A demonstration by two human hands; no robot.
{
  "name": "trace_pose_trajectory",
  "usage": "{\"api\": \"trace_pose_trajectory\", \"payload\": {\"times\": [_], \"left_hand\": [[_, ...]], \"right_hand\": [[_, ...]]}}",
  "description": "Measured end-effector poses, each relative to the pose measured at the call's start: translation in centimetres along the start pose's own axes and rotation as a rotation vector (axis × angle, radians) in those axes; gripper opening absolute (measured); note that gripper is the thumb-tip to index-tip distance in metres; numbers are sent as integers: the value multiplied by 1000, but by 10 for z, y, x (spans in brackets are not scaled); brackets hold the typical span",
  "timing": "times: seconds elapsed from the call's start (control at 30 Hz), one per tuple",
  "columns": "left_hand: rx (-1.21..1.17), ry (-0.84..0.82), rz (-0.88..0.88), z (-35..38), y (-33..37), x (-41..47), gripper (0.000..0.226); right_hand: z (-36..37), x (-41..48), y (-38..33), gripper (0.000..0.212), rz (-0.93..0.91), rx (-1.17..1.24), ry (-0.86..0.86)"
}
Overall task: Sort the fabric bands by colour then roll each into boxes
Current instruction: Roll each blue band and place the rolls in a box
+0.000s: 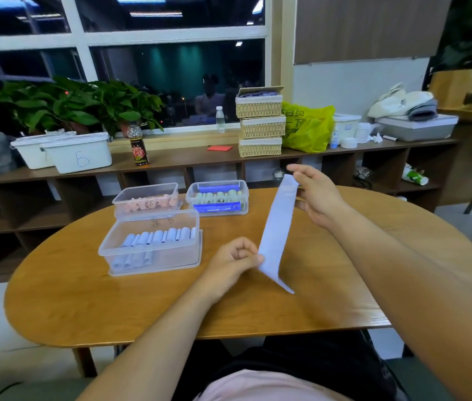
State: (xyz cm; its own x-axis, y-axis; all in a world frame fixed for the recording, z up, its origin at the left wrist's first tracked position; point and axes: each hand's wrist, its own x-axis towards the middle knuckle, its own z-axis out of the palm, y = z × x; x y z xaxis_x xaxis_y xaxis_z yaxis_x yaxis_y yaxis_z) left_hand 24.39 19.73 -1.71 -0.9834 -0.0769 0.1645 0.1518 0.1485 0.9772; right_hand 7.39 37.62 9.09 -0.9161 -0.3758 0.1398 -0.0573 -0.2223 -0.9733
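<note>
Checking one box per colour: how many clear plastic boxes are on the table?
3. The nearest box holds pale blue rolls; the second box, behind it, holds pink rolls; the third box, right of that, holds green rolls and dark blue rolls. None seems hidden.

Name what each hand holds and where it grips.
One pale blue fabric band: the right hand pinches its upper end, the left hand pinches near its lower end.
</note>
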Motion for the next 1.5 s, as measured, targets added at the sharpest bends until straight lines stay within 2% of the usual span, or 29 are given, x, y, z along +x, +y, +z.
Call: {"api": "trace_pose_trajectory", "payload": {"times": [0.1, 0.17, 0.27, 0.33, 0.43, 0.5, 0.6, 0.73, 0.83, 0.93, 1.03, 1.17, 1.3, 1.4, 1.5], "left_hand": [[-54, 72, -43, -12, 10, 1, 22], [17, 125, -64, -16, 14, 4, 31], [322, 246, -150, -26, 3, 13, 33], [542, 263, -190, -31, -7, 15, 34], [715, 280, -156, -29, -13, 12, 37], [814, 263, -121, -25, -11, 8, 42], [957, 195, -72, -18, -10, -1, 48], [1062, 173, 10, -15, -15, -6, 47], [1094, 171, 38, -15, -17, -1, 42], [1158, 164, 64, -12, -17, 9, 35], [1263, 224, 138, -5, -16, 24, 31], [1343, 241, 196, 6, -20, 32, 24], [1239, 207, 37, 2, -27, 35, 35], [1199, 182, -68, -2, -26, 38, 46], [1181, 155, -87, -3, -27, 37, 49]], "right_hand": [[-21, 15, 19, 26, 13, -163, 113], [-31, 22, 36, 26, 27, -349, 118], [-52, 30, 73, 29, 33, -686, 51], [-66, 36, 99, 32, 65, -917, -5], [-66, 30, 110, 41, -3, -1233, -35], [-55, 24, 107, 46, -94, -1299, -74], [-41, 20, 104, 52, -183, -1363, -231], [-31, 18, 109, 62, -215, -1402, -439], [-30, 20, 114, 65, -189, -1533, -545], [-34, 13, 104, 61, -201, -1641, -528], [-47, 3, 95, 55, -218, -1739, -448], [-66, -17, 98, 57, -192, -1740, -283], [-68, -47, 100, 63, -148, -1625, -192], [-52, -74, 101, 52, -164, -1352, -153], [-37, -96, 101, 34, -158, -1078, -186]]}}
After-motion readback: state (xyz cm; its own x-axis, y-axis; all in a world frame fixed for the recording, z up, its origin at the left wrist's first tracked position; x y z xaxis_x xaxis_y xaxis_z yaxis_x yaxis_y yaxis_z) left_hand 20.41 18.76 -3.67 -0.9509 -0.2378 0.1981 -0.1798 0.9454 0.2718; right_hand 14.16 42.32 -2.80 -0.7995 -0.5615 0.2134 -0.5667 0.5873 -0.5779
